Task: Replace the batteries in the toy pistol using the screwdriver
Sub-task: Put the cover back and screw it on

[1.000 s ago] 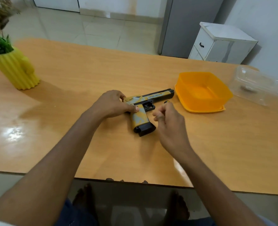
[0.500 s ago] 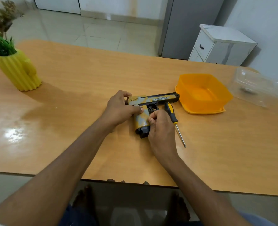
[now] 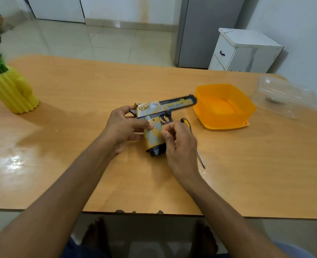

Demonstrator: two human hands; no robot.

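A yellow, grey and black toy pistol [image 3: 165, 108] is lifted off the wooden table [image 3: 79, 101], barrel pointing right toward the orange tub. My left hand [image 3: 126, 127] grips its rear end and the top of the grip. My right hand [image 3: 180, 144] pinches the lower grip from the right, near the black magazine base [image 3: 155, 151]. A screwdriver [image 3: 200, 159] with a yellow and black handle lies on the table just right of my right hand, tip toward me, partly hidden by that hand.
An orange plastic tub [image 3: 224, 107] sits on its lid right of the pistol's muzzle. A clear plastic box [image 3: 286, 95] stands at the far right. A yellow ribbed plant pot [image 3: 12, 90] stands at the left. A white cabinet [image 3: 243, 51] stands beyond the table.
My right hand let the screwdriver go onto the table and took hold of the pistol's grip. Both hands have raised the pistol off the table and tilted it more upright.
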